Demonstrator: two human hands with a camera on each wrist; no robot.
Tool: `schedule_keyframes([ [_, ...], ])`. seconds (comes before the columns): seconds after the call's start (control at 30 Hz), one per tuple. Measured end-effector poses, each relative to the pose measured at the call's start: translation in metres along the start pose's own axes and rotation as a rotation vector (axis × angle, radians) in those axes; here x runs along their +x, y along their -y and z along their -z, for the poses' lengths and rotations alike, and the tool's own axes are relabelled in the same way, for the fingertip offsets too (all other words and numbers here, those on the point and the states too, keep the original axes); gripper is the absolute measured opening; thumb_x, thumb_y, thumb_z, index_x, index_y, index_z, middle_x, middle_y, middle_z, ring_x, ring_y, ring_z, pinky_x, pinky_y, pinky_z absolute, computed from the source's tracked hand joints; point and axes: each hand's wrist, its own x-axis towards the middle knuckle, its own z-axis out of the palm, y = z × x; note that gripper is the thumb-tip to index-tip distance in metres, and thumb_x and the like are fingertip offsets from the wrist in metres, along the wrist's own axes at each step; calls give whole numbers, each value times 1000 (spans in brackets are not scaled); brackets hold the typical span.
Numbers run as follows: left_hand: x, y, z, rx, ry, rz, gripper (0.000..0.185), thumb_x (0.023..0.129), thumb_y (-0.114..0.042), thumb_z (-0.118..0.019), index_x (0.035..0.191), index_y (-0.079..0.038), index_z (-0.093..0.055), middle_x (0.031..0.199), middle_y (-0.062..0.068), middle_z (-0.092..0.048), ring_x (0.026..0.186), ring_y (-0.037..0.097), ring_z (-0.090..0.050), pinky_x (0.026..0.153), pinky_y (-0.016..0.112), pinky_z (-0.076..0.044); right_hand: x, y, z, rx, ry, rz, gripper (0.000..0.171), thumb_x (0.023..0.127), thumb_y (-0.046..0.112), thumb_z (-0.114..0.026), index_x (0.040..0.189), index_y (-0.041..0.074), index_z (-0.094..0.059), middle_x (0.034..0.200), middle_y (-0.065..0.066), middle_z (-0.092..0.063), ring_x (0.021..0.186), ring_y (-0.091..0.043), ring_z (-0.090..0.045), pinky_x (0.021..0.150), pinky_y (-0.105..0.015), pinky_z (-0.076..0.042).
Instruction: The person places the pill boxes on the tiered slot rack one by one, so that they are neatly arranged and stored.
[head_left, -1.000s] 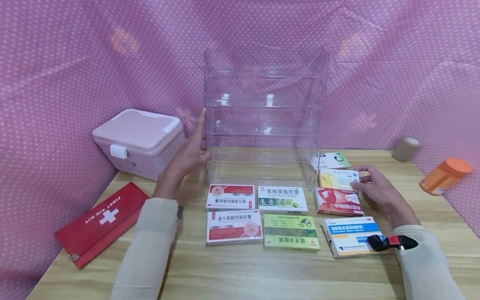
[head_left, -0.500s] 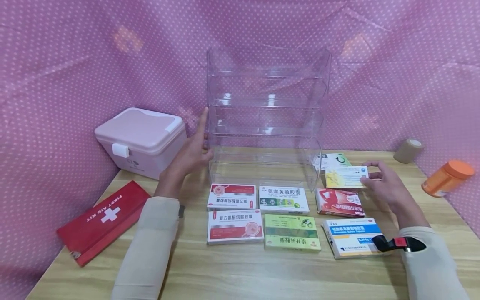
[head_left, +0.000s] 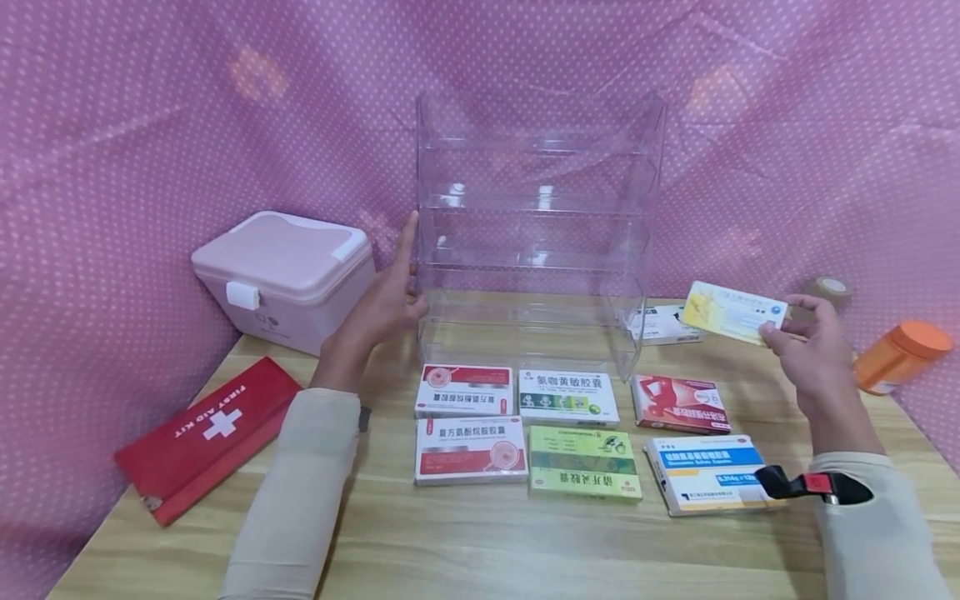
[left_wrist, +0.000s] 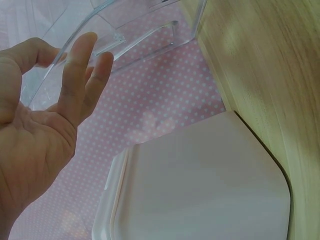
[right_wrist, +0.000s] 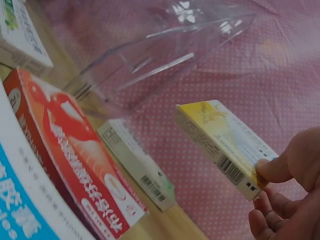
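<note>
Overhead, the right hand (head_left: 813, 354) pinched a yellow medicine box (head_left: 733, 312) by its end between thumb and fingertips, holding it off the counter (head_left: 480, 533), tilted, to the right of the clear acrylic shelf rack (head_left: 536, 225). The right wrist view showed the same grasp: thumb on top of the box (right_wrist: 225, 145), fingers (right_wrist: 270, 210) curled under its near end. The left hand (head_left: 382, 304) stood open, fingers straight and pointing upward, laid flat against the rack's left wall; the left wrist view showed the fingers (left_wrist: 80, 75) extended against the clear panel (left_wrist: 125, 35).

The rack stood upright at the back of the counter with several tiers, nothing visible in them. A white and green box (head_left: 663, 323) lay on the counter just behind the rack's right corner, below the raised box. In front of the rack lay two rows of boxes: a red and white box (head_left: 462, 391), a white and green labelled box (head_left: 567, 397) and a red box (head_left: 678, 403) in the far row; another red and white box (head_left: 470, 451), a green box (head_left: 583, 462) and a blue and white box (head_left: 708, 472) in the near row. A pink case (head_left: 285, 279) sat left of the rack, with a red first aid pouch (head_left: 206, 437) nearer the edge. An orange-lidded bottle (head_left: 900, 354) and a tan bandage roll (head_left: 828, 292) stood at far right.
</note>
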Motion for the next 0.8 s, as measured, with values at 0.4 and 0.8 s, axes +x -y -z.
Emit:
schedule_keyframes([
  [0.4, 0, 2, 4, 12, -12, -27, 126, 93, 6, -63, 165, -55, 20, 154, 26, -56, 106, 36, -66, 76, 41, -55, -18, 47, -8, 454, -209, 46, 50, 101, -8, -59, 137, 25, -53, 115, 7, -61, 103, -5, -62, 75, -7, -54],
  [0.8, 3, 2, 4, -10, 12, -5, 126, 95, 5, -64, 164, -59, 20, 163, 29, -47, 125, 43, -66, 87, 47, -60, -36, 81, -31, 353, -247, 293, 53, 96, -15, -63, 138, 17, -58, 110, 6, -65, 98, -8, -64, 80, -7, -55],
])
